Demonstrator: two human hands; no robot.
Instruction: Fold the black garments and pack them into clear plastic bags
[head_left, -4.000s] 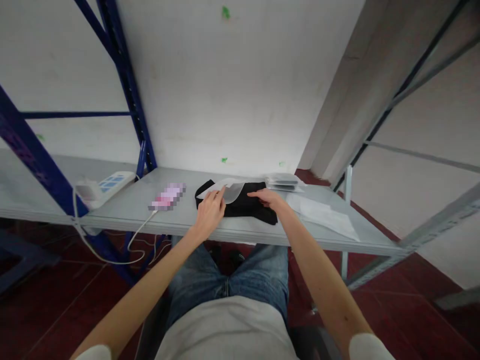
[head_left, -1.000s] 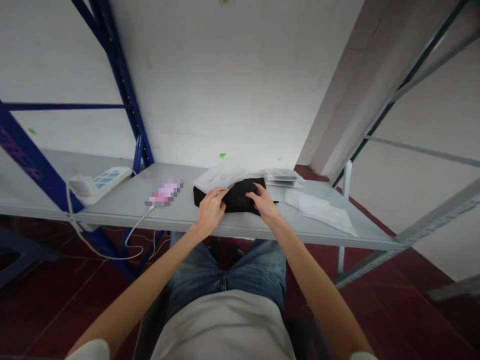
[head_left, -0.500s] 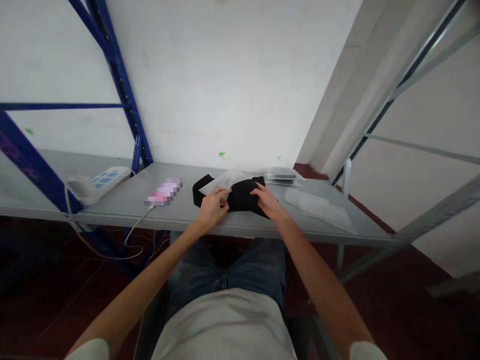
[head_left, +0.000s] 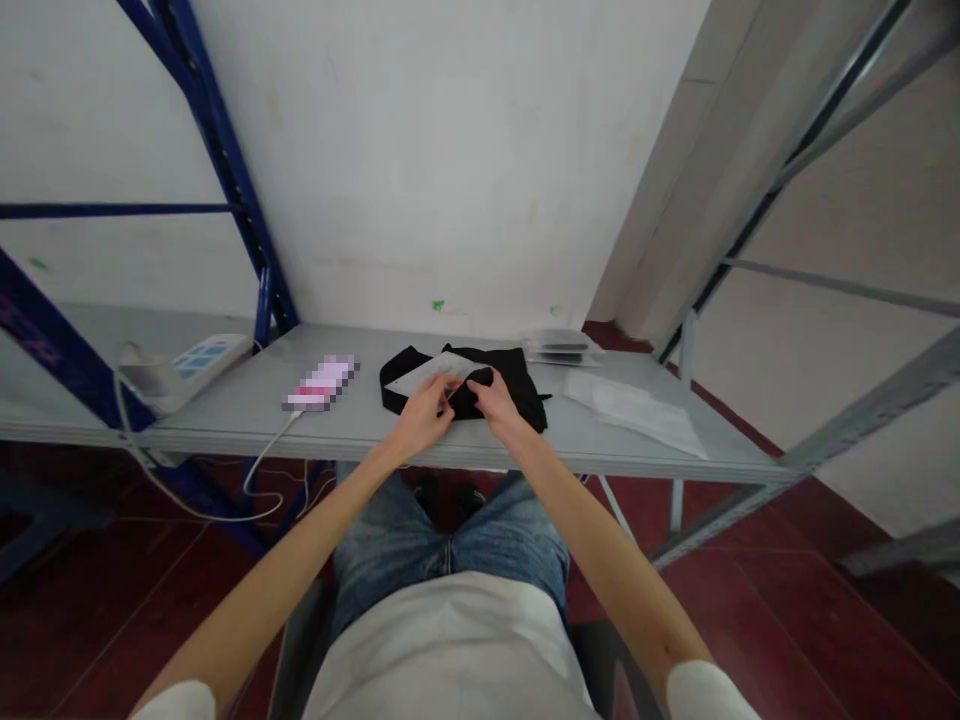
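A black cloth item lies on the grey shelf near its front edge, with a strap-like loop at its left end. Over that loop rests a pale flat sheet or card. My left hand is closed at the sheet's right end, its fingertips pinching the sheet's edge by the black cloth. My right hand pinches a raised fold of the black cloth just to the right. Only a small gap separates the two hands.
A phone with a white cable lies left on the shelf. Farther left is a white power strip. Clear packets are stacked behind right, and flat translucent bags lie at the right. Blue rack posts stand left.
My right hand has moved left, closer to my left hand, and now holds a fold of the black cloth. More of the cloth shows spread out on the right. The view has shifted slightly.
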